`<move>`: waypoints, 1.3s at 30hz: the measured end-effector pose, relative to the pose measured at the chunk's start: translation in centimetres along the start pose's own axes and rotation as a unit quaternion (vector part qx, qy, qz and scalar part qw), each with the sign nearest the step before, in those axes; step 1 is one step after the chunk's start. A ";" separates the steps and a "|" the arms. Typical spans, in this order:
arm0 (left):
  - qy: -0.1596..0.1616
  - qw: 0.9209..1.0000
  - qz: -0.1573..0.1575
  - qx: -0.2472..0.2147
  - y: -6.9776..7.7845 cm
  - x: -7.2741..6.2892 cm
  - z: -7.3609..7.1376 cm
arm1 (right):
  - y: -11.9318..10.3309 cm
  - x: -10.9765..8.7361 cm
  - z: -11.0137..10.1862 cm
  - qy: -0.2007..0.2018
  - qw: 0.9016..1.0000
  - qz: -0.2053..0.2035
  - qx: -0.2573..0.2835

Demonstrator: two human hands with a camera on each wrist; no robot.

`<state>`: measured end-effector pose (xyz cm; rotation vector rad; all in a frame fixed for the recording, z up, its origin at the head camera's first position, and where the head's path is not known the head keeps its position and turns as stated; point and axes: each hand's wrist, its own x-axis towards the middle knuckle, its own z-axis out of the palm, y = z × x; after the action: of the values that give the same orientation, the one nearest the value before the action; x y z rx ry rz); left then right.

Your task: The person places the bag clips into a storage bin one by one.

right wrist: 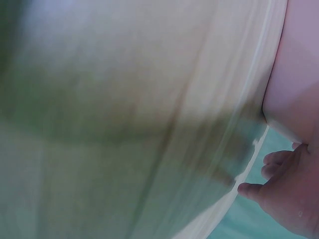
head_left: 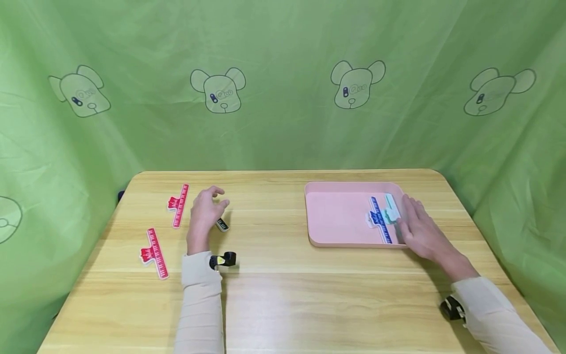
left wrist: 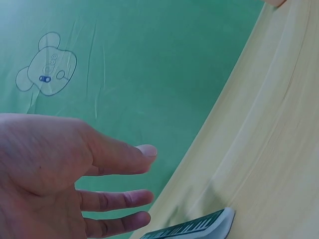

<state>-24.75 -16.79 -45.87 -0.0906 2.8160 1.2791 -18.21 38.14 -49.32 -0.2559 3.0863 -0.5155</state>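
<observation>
My left hand (head_left: 205, 214) hovers over the table with its fingers apart and nothing between them. Close beside its thumb lies a dark clip with a piano-key strip (head_left: 222, 224), mostly hidden by the hand; its end (left wrist: 194, 226) shows below the fingers in the left wrist view. At the right side of a pink tray (head_left: 338, 243) is my right hand (head_left: 422, 231), fingers extended along the rim and holding nothing. Inside the tray lie a blue piano-key clip (head_left: 377, 219) and a mint-green clip (head_left: 391, 209), the latter nearest the right hand.
Two red piano-key clips, one farther back (head_left: 180, 206) and one nearer (head_left: 154, 254), lie left of my left hand. The wooden table (head_left: 283, 305) has a green curtain (head_left: 283, 137) behind it and at both sides.
</observation>
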 end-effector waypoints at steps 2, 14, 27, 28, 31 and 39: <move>-0.001 1.000 -0.003 -0.003 -0.2 -0.1 -0.2 | 0.0 0.0 0.0 0.000 1.000 0.000 0.000; 0.018 1.000 -0.013 0.004 -0.9 -0.3 -1.3 | 0.2 0.0 0.1 0.002 1.000 0.001 0.001; 0.011 0.998 -0.053 0.020 -1.9 -0.4 -2.2 | 0.1 0.0 0.1 0.002 1.000 -0.003 0.003; 0.009 0.998 -0.058 0.020 -2.0 -0.4 -2.3 | 0.2 0.0 0.1 0.002 1.000 -0.002 0.004; 0.008 0.997 -0.070 0.020 -2.1 -0.5 -2.5 | 0.2 0.0 0.2 0.001 1.000 0.000 0.007; -0.009 0.996 -0.093 -0.004 -2.6 -0.8 -2.9 | 0.4 0.1 0.2 0.003 1.000 -0.009 0.005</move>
<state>-23.81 -20.68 -45.86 -0.3316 2.7127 1.2424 -18.39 38.46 -49.65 -0.2843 3.0892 -0.5316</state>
